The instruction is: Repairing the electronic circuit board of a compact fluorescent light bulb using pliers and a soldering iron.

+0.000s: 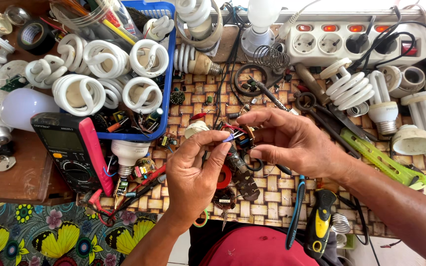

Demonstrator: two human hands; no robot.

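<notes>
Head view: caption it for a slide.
Both hands pinch a small circuit board above a bench of spiral lamps.

bench (272, 189) showing matt woven cane | spiral lamp tubes (77, 93) shining as smooth white glass | basket (166, 74) looking like glossy blue plastic | multimeter (72, 150) wearing matt black and red plastic | screwdriver (320, 221) showing rubbery yellow-black grip

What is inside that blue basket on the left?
The blue basket holds white spiral lamp tubes and a clear plastic tub. Small circuit parts show underneath; its bottom is covered.
</notes>
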